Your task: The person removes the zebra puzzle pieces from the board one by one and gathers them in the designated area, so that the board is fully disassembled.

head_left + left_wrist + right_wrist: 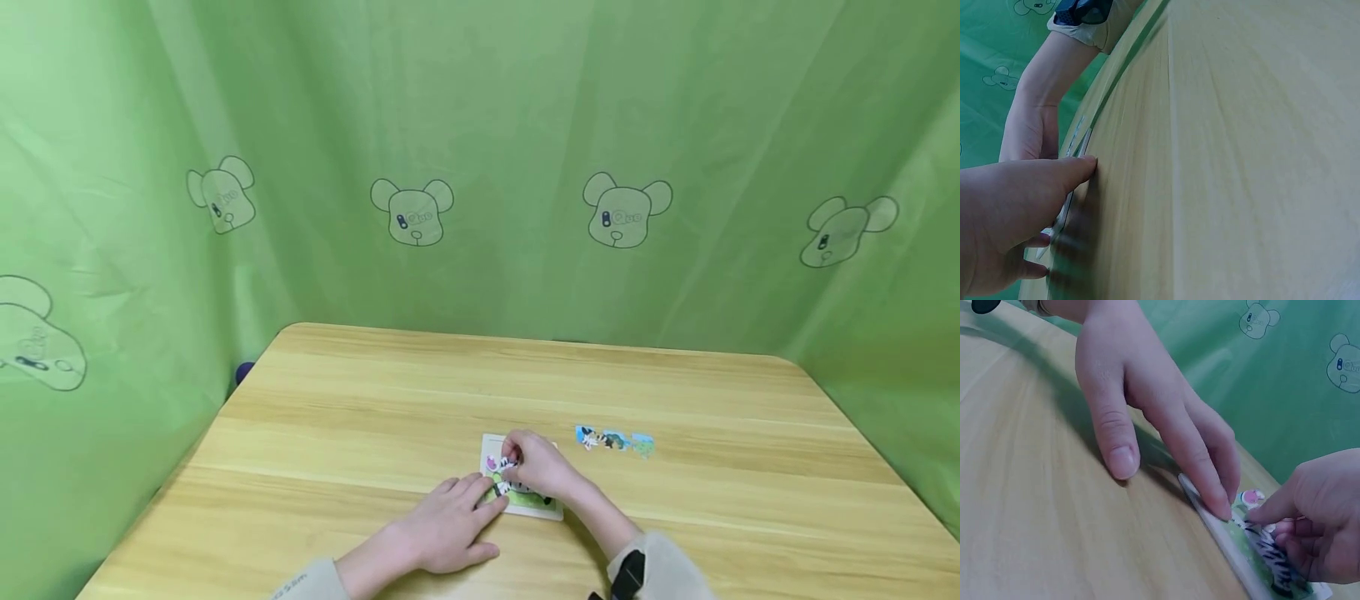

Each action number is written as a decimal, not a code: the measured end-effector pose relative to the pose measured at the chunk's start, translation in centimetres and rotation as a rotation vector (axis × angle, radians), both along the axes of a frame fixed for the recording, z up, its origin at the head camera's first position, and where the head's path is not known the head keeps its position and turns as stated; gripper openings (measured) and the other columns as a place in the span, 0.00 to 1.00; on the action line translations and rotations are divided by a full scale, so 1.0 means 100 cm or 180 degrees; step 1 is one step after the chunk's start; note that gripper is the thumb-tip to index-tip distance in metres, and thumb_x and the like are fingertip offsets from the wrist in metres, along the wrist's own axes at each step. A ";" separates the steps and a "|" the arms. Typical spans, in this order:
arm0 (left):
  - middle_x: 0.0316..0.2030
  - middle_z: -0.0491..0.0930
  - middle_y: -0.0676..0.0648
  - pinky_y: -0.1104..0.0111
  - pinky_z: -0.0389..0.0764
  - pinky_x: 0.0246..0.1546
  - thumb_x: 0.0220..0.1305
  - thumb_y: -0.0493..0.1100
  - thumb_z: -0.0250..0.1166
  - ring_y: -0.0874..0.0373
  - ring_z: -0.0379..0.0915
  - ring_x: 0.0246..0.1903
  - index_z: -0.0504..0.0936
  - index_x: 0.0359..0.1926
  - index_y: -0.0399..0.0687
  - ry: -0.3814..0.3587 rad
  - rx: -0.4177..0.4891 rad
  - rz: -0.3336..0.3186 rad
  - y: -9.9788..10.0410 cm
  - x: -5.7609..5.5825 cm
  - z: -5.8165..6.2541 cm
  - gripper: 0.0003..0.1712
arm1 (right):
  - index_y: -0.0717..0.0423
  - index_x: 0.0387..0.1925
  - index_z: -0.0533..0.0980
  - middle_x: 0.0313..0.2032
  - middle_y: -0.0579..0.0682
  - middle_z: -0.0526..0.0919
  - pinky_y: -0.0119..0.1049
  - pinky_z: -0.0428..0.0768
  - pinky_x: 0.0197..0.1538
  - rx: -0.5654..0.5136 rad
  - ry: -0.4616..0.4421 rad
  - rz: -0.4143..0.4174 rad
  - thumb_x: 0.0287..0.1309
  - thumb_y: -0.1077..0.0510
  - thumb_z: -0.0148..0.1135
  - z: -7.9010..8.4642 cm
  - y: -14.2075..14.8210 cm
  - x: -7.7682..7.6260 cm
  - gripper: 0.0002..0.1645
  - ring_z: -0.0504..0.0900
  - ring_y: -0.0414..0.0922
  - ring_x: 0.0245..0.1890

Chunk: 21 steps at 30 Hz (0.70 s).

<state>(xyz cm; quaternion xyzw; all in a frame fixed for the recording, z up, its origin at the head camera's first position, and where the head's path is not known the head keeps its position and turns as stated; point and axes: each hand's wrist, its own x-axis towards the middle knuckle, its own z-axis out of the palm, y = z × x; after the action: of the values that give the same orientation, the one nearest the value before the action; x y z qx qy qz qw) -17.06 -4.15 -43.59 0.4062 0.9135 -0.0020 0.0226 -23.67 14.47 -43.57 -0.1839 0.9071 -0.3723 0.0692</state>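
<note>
A small puzzle board (pixel 542 513) with a pale rim lies on the wooden table, showing part of a zebra picture (pixel 1270 559) on green. My left hand (pixel 444 525) rests with fingers outstretched, its fingertips on the board's left side and the thumb spread over the tabletop. Over the board, my right hand (pixel 542 467) has curled fingers and pinches a puzzle piece (pixel 1270 529) at the zebra's upper part. Most of that piece is hidden by the fingers. Both hands meet at the board in the right wrist view.
Loose puzzle pieces (pixel 615 440) lie in a short row on the table (pixel 735 467), right of the board and a little farther back. A green curtain (pixel 517 275) with printed bear heads hangs behind the table and along its sides.
</note>
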 end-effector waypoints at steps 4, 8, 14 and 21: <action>0.68 0.56 0.45 0.56 0.61 0.62 0.64 0.66 0.46 0.51 0.53 0.65 0.62 0.68 0.55 0.0034 -0.0014 0.0014 -0.002 -0.001 -0.005 0.36 | 0.58 0.28 0.72 0.23 0.46 0.72 0.29 0.70 0.27 -0.0228 -0.0074 -0.0063 0.47 0.70 0.61 -0.003 0.000 0.003 0.08 0.69 0.41 0.25; 0.68 0.56 0.45 0.55 0.60 0.63 0.64 0.66 0.46 0.50 0.53 0.66 0.62 0.68 0.55 0.0057 -0.0031 0.0015 -0.004 -0.002 -0.009 0.36 | 0.59 0.29 0.72 0.23 0.46 0.72 0.29 0.70 0.27 -0.0268 -0.0014 -0.0083 0.50 0.70 0.60 -0.005 -0.002 0.005 0.06 0.69 0.41 0.24; 0.68 0.56 0.45 0.55 0.60 0.63 0.64 0.66 0.46 0.50 0.53 0.65 0.62 0.68 0.55 0.0106 -0.0022 -0.0023 -0.007 -0.003 -0.012 0.36 | 0.61 0.34 0.74 0.24 0.46 0.73 0.30 0.72 0.30 -0.0325 0.0024 -0.0108 0.53 0.68 0.60 -0.012 -0.003 0.004 0.06 0.70 0.41 0.26; 0.68 0.56 0.44 0.55 0.60 0.63 0.64 0.66 0.46 0.49 0.53 0.65 0.62 0.68 0.55 0.0141 0.0019 -0.0062 -0.010 -0.004 -0.017 0.37 | 0.61 0.40 0.75 0.27 0.48 0.76 0.34 0.75 0.35 -0.0725 -0.0180 -0.0322 0.54 0.64 0.61 -0.013 0.007 0.003 0.11 0.74 0.42 0.28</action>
<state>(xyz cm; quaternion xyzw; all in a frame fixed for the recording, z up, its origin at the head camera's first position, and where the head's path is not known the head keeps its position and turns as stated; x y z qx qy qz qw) -17.41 -5.14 -45.33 0.4150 0.9098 -0.0085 0.0011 -23.33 15.19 -44.88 -0.1340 0.8647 -0.4810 0.0546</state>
